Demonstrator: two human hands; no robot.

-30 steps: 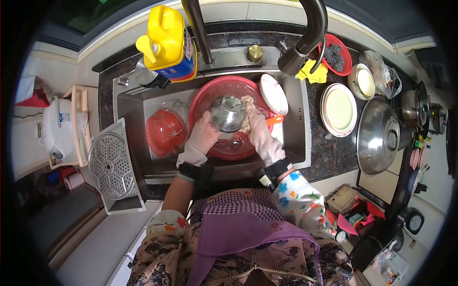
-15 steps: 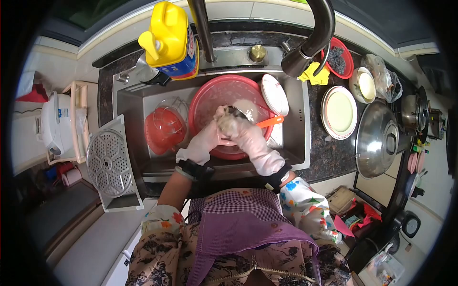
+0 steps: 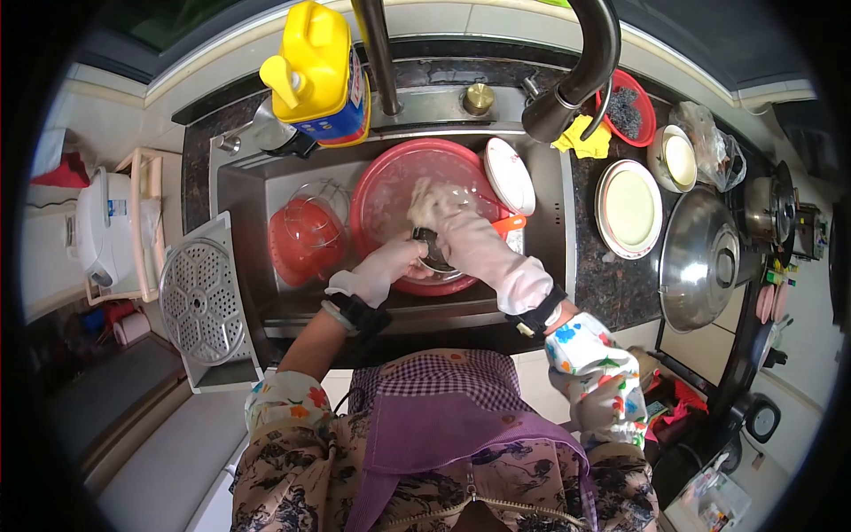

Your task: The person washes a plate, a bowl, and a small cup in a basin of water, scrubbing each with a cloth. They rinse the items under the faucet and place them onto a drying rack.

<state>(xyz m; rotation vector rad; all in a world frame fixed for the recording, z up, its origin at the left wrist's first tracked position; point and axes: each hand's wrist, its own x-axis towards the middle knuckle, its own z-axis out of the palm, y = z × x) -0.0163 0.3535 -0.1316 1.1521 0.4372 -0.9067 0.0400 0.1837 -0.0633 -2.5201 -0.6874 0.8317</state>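
Both my hands wear pale translucent gloves and are over a red basin (image 3: 372,173) of cloudy water in the sink. My left hand (image 3: 405,255) grips the edge of a dark, shiny round metal piece (image 3: 434,257), bowl-like, partly covered by my right hand. My right hand (image 3: 463,232) is closed on a wet, off-white cloth (image 3: 429,200), just above the metal piece. An orange handle (image 3: 510,223) sticks out at the basin's right rim; its other end is hidden. A white dish (image 3: 510,176) leans beside the basin.
Left in the sink (image 3: 297,306) are a red strainer-like bowl (image 3: 297,244) and a wire rack. A yellow jug (image 3: 319,71) stands behind. The faucet (image 3: 581,71) arches overhead. Right are plates (image 3: 629,208), bowls (image 3: 678,164) and a large metal lid (image 3: 702,262).
The cloth and my right hand have moved up and away from my left hand. The dark metal piece has come nearer to me, and less of the orange handle shows.
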